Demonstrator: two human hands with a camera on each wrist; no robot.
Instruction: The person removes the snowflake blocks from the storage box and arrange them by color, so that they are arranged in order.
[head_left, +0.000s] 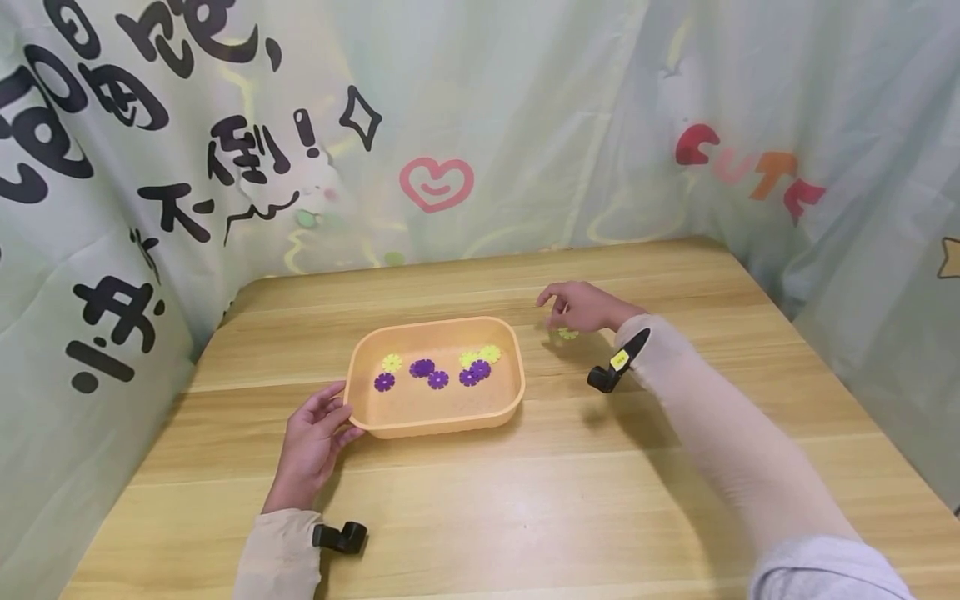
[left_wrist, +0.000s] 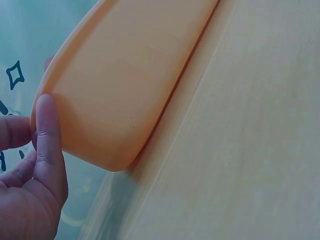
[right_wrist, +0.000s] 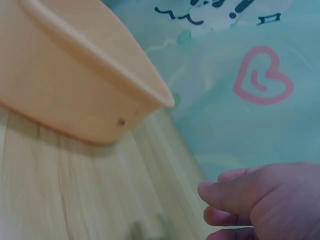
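Note:
In the head view my left hand point(head_left: 312, 439) grips the left end of an orange plastic tray point(head_left: 420, 417). The left wrist view has the thumb point(left_wrist: 47, 132) along the tray's outer wall, with the other fingers at and behind the rim. Several purple flower-shaped discs point(head_left: 438, 380) and a few yellow ones point(head_left: 392, 363) lie inside the tray. To its right, my right hand point(head_left: 588, 307) hovers with loosely bent fingers and nothing visible between them. Just under that hand is another yellow flower disc point(head_left: 567, 333), partly covered by it.
The tray stands on a wooden table point(head_left: 480, 508). A printed curtain point(head_left: 525, 125) hangs along the back and both sides. Black camera mounts are strapped to the left wrist point(head_left: 341, 538) and right wrist point(head_left: 617, 362).

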